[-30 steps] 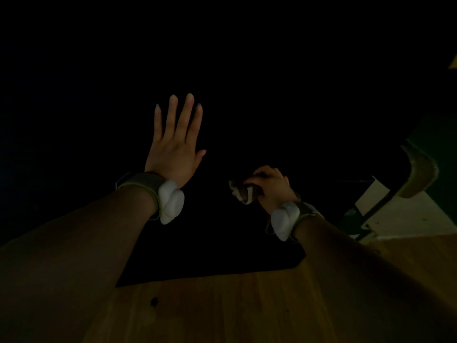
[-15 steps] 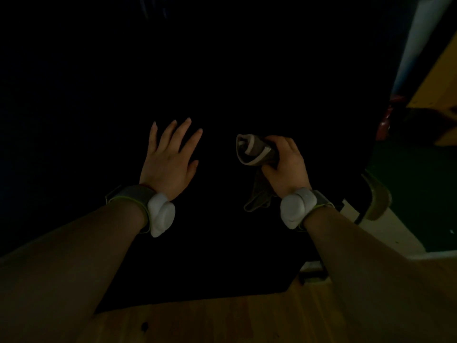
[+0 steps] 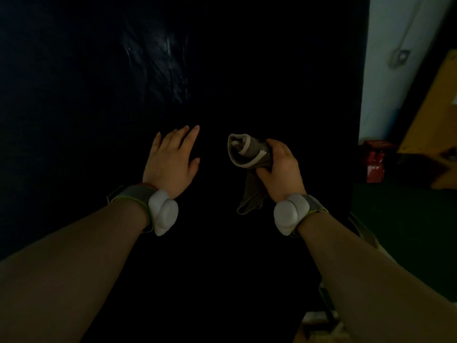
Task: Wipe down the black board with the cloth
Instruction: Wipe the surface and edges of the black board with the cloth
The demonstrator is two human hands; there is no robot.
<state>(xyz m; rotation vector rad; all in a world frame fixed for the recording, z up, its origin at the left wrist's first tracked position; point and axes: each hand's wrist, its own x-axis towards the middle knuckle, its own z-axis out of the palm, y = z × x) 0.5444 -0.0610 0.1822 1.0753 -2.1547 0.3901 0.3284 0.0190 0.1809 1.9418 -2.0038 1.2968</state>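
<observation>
Up against the black board (image 3: 222, 58), head view: the right hand (image 3: 282, 169) has its grip clamped on the cloth (image 3: 247, 154), fingers over the top and thumb underneath. The cloth is bunched into a roll pointing left, with a loose tail hanging below the hand. The left hand (image 3: 170, 162) has its grip apart, fingers straight and close together, holding nothing. It is on or just off the board; contact is unclear in the dark.

Changed over the last second:
- The right hand came up from low and close in, and is now level with the left.
- The cloth went from a tight wad to a roll plus tail.
- The left fingers were fanned and are now closed up.
- The view tilted up: the wood floor is mostly gone from the bottom, and the wall (image 3: 395, 33) and a red object (image 3: 374, 162) now show at right.

Judgement: the cloth is being brought to the board's middle, with a wiping stroke about to start or just starting. There is a faint sheen high on the board, but no wiped streak is readable.
</observation>
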